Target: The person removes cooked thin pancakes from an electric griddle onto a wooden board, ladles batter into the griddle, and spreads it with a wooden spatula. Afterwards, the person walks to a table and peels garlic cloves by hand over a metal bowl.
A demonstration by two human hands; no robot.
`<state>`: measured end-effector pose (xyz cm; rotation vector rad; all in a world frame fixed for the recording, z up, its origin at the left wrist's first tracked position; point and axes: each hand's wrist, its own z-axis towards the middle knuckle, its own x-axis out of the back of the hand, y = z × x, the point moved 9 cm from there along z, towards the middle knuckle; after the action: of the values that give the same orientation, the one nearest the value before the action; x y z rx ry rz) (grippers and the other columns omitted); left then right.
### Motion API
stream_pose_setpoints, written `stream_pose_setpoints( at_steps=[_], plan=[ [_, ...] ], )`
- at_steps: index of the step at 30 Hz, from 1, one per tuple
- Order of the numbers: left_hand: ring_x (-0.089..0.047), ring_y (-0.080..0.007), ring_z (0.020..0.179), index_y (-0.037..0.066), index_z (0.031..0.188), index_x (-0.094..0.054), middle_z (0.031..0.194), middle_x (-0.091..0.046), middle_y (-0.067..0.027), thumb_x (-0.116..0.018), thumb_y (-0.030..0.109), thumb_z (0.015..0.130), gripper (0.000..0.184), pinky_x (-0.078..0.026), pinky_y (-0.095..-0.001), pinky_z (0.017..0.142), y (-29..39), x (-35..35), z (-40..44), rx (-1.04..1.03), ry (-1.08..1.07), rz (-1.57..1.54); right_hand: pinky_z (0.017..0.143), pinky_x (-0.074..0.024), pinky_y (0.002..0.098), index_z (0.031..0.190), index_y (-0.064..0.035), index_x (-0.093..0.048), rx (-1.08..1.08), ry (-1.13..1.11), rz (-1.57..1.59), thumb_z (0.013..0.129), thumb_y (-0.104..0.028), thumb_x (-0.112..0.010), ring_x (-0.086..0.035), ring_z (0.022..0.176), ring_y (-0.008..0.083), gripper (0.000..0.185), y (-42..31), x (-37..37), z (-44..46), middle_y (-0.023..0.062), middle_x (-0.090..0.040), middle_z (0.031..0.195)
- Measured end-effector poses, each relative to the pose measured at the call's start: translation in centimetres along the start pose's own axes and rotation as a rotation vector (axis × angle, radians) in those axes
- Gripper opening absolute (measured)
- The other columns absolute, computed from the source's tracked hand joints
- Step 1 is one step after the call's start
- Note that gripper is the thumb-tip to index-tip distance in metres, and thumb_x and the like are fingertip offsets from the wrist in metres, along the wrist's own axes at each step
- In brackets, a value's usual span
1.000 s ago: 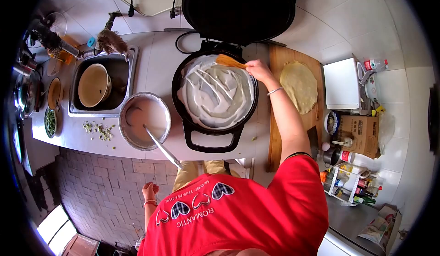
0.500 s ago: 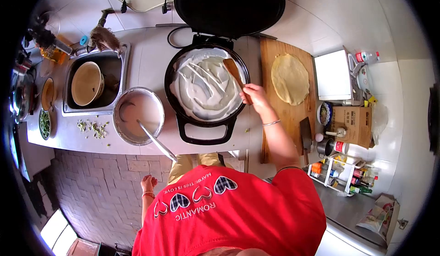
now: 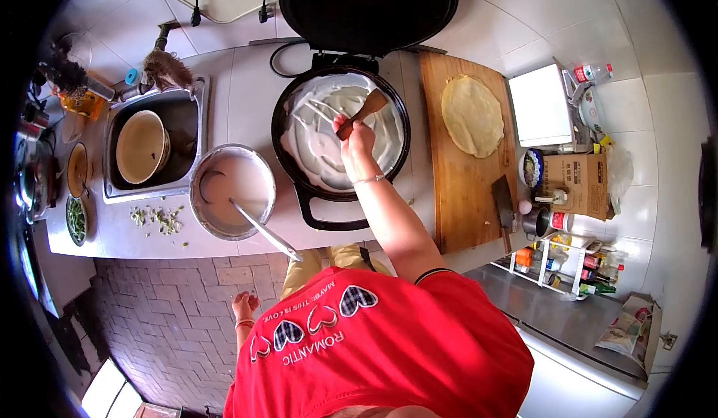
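Note:
My right hand (image 3: 357,147) is closed around the handle of a wooden spatula (image 3: 368,108), above an electric griddle pan (image 3: 406,145). The pan is coated with pale wet batter (image 3: 321,145), streaked with ridges. Its black lid (image 3: 366,6) stands raised behind. Beside the counter's front edge hangs my left hand (image 3: 244,307), fingers loosely curled and a little apart, holding nothing I can see. A metal bowl of batter (image 3: 238,177) sits left of the pan with a ladle (image 3: 265,231) leaning in it. To the right, a cooked flatbread (image 3: 473,116) lies on a wooden cutting board (image 3: 464,201).
A sink (image 3: 187,130) at left contains a large bowl (image 3: 142,147). Chopped greens (image 3: 158,218) are scattered on the counter near a bowl of greens (image 3: 76,220). A cleaver (image 3: 503,205) rests at the board's right edge. Bottles stand in a white rack (image 3: 550,264).
My right hand has moved left across the pan with the spatula, whose blade now points up and right. The camera view has shifted slightly. My left hand still hangs low.

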<state>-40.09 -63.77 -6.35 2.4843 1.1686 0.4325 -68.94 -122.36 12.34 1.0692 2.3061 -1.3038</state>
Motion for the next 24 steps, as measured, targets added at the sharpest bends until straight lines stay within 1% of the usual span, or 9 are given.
stream_pose_setpoints(
  at_steps=[2, 5, 9, 10, 14, 15, 19, 21, 24],
  plan=[
    [-0.063, -0.0241, 0.057, 0.002, 0.101, -0.056, 0.075, -0.062, -0.0118, -0.049, 0.007, 0.086, 0.017, -0.055, -0.0352, 0.051, -0.2, 0.9, 0.0, 0.003, 0.014, 0.006, 0.071, -0.0566, 0.0400, 0.098, 0.0123, -0.041, 0.040, 0.064, -0.003, 0.097, -0.012, -0.028, -0.061, 0.076, 0.0311, 0.028, 0.3, -0.9, 0.9, 0.0225, -0.057, 0.090],
    [-0.062, -0.0238, 0.056, 0.001, 0.101, -0.056, 0.073, -0.061, -0.0112, -0.050, 0.007, 0.086, 0.017, -0.055, -0.0354, 0.051, -0.7, 2.1, -0.3, 0.004, 0.020, -0.016, 0.072, -0.0568, 0.0403, 0.097, 0.0125, -0.040, 0.058, 0.036, 0.002, 0.097, -0.013, -0.026, -0.062, 0.077, 0.0328, 0.029, 1.4, -2.6, 1.6, 0.0238, -0.056, 0.091],
    [-0.062, -0.0234, 0.056, 0.001, 0.099, -0.056, 0.071, -0.061, -0.0108, -0.051, 0.006, 0.085, 0.015, -0.055, -0.0354, 0.051, -1.4, 2.5, -0.1, 0.005, 0.009, -0.057, 0.073, -0.0555, 0.0445, 0.101, 0.0129, -0.039, -0.058, -0.111, -0.106, 0.096, -0.012, -0.027, -0.063, 0.077, 0.0356, 0.028, 4.4, -5.4, 0.3, 0.0258, -0.058, 0.090],
    [-0.062, -0.0232, 0.056, 0.001, 0.098, -0.056, 0.070, -0.061, -0.0108, -0.051, 0.006, 0.085, 0.015, -0.055, -0.0353, 0.051, -1.4, 2.4, -0.2, 0.006, 0.008, -0.058, 0.060, -0.0565, 0.0413, 0.089, 0.0108, -0.041, -0.086, -0.090, -0.053, 0.091, -0.004, -0.031, -0.063, 0.063, 0.0338, 0.018, 5.1, -5.6, -0.5, 0.0232, -0.059, 0.076],
    [-0.063, -0.0240, 0.058, 0.001, 0.096, -0.057, 0.072, -0.062, -0.0120, -0.051, 0.006, 0.084, 0.014, -0.055, -0.0350, 0.051, -2.6, 2.3, 0.8, 0.025, 0.032, -0.134, 0.058, -0.0570, 0.0423, 0.096, 0.0097, -0.037, -0.287, -0.257, -0.370, 0.091, -0.004, -0.033, -0.063, 0.066, 0.0345, 0.015, 8.1, -6.0, -4.9, 0.0228, -0.058, 0.080],
    [-0.063, -0.0241, 0.058, 0.001, 0.096, -0.057, 0.072, -0.062, -0.0120, -0.051, 0.006, 0.084, 0.014, -0.054, -0.0348, 0.050, -2.7, 2.3, 0.9, 0.011, 0.022, -0.135, 0.069, -0.0566, 0.0453, 0.101, 0.0079, -0.039, -0.303, -0.251, -0.486, 0.094, -0.008, -0.035, -0.063, 0.077, 0.0377, 0.018, 7.6, -6.0, -7.1, 0.0266, -0.058, 0.088],
    [-0.063, -0.0245, 0.056, 0.001, 0.096, -0.057, 0.071, -0.062, -0.0120, -0.051, 0.006, 0.085, 0.014, -0.053, -0.0341, 0.047, -2.8, 1.2, 1.4, -0.009, 0.013, -0.144, 0.063, -0.0574, 0.0417, 0.102, 0.0042, -0.040, -0.455, -0.401, -0.782, 0.094, -0.012, -0.041, -0.065, 0.072, 0.0351, 0.019, 7.1, -2.3, -11.0, 0.0228, -0.060, 0.082],
    [-0.063, -0.0246, 0.055, 0.000, 0.096, -0.057, 0.069, -0.061, -0.0118, -0.051, 0.007, 0.085, 0.014, -0.052, -0.0338, 0.045, -2.8, 0.6, 1.5, -0.006, 0.024, -0.151, 0.051, -0.0563, 0.0363, 0.104, 0.0008, -0.037, -0.485, -0.410, -0.854, 0.092, -0.010, -0.040, -0.065, 0.062, 0.0305, 0.017, 5.8, -0.1, -12.4, 0.0198, -0.061, 0.076],
    [-0.062, -0.0244, 0.054, -0.001, 0.096, -0.056, 0.069, -0.060, -0.0110, -0.051, 0.004, 0.084, 0.014, -0.053, -0.0343, 0.046, -2.6, -0.4, 1.5, 0.002, 0.042, -0.166, 0.049, -0.0541, 0.0327, 0.108, -0.0014, -0.038, -0.440, -0.479, -0.922, 0.093, -0.011, -0.041, -0.064, 0.058, 0.0260, 0.019, 3.2, 1.7, -13.5, 0.0177, -0.061, 0.075]
  ],
)
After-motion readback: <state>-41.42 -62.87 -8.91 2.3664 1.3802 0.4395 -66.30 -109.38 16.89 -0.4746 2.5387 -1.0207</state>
